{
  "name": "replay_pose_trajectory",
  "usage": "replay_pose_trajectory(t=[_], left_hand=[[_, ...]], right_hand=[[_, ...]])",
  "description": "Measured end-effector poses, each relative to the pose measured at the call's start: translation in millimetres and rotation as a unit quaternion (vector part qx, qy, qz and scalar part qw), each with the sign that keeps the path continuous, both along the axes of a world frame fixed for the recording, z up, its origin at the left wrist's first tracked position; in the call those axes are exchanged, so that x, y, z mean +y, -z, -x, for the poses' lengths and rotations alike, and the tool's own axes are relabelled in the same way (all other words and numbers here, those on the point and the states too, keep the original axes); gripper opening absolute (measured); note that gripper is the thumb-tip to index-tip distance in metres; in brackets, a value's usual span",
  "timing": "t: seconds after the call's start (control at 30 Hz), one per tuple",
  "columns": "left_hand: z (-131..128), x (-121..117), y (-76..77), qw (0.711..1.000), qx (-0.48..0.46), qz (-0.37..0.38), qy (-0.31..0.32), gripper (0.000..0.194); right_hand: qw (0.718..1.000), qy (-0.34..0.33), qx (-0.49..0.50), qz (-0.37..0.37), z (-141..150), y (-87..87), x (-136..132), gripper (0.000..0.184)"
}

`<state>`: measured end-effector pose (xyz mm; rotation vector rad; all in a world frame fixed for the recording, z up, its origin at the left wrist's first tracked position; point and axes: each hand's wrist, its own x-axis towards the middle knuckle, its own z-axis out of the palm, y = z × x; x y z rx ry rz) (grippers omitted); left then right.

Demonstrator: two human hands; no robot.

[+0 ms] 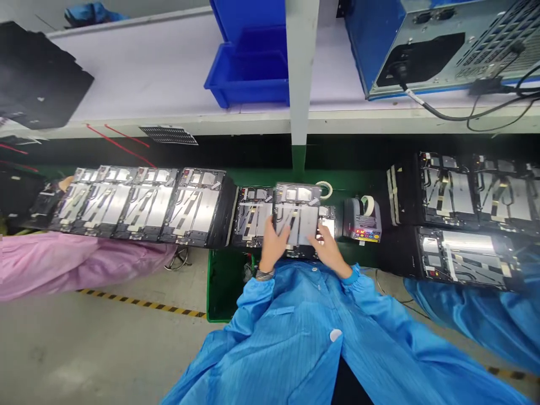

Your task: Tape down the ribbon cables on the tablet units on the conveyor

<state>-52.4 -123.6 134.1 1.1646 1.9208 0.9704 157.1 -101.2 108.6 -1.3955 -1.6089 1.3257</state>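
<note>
A flat open device panel (297, 211) with silver metal plates lies on the green belt in front of me, partly on top of another panel (248, 216). My left hand (274, 244) rests on its lower left part with fingers spread flat. My right hand (329, 247) lies at its lower right edge, fingers stretched toward the panel. Neither hand visibly holds anything. Both my arms wear blue sleeves.
A row of like panels (135, 202) runs left along the belt, more panels (464, 191) lie at right. A tape dispenser (363, 222) stands right of my hands. A person's pink sleeve (76, 264) is at left, a blue sleeve (476, 320) at right. Blue bins (248, 67) sit on the shelf.
</note>
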Motion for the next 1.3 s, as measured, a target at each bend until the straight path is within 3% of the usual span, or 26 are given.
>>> replay_pose_trajectory(t=[0.1,0.23,0.37,0.53,0.63,0.73,0.77,0.83,0.9,0.97,1.03,1.13,1.3], left_hand=[[62,6,-16.7,0.994,0.096,0.002,-0.050,0.060],[115,14,-18.7,0.974,0.217,0.041,-0.060,0.056],[125,17,-6.6,0.964,0.252,0.069,-0.056,0.070],[115,15,9.0,0.958,0.281,0.016,-0.048,0.066],[104,11,7.7,0.948,0.305,-0.060,-0.066,0.061],[83,14,0.5,0.950,0.275,-0.135,-0.062,0.054],[72,17,-1.2,0.953,0.256,-0.151,-0.049,0.051],[47,24,-0.6,0.962,0.215,-0.167,-0.003,0.047],[17,33,7.4,0.968,0.179,-0.164,0.063,0.045],[-13,41,22.7,0.969,0.153,-0.141,0.134,0.042],[-38,48,42.0,0.964,0.137,-0.108,0.203,0.038],[-61,56,67.5,0.950,0.128,-0.069,0.278,0.035],[-70,66,82.1,0.943,0.145,-0.034,0.299,0.038]], right_hand=[[0.996,-0.088,0.030,0.019,55,-9.3,14,0.074],[0.989,-0.144,0.027,0.028,113,-1.6,22,0.072],[0.988,-0.149,-0.003,0.043,136,17.0,29,0.074],[0.987,-0.149,0.023,0.060,134,33.2,32,0.081],[0.982,-0.143,0.090,0.085,108,35.9,29,0.064],[0.970,-0.088,0.173,0.148,51,42.6,16,0.035],[0.968,-0.029,0.187,0.167,26,47.1,8,0.030],[0.946,0.179,0.185,0.196,-26,59.3,-7,0.026],[0.874,0.409,0.162,0.208,-74,75.1,-20,0.024],[0.808,0.528,0.150,0.216,-111,92.3,-26,0.021],[0.775,0.568,0.158,0.227,-133,108.3,-26,0.022],[0.742,0.592,0.195,0.245,-144,125.4,-18,0.025],[0.712,0.599,0.256,0.261,-140,136.4,-6,0.022]])
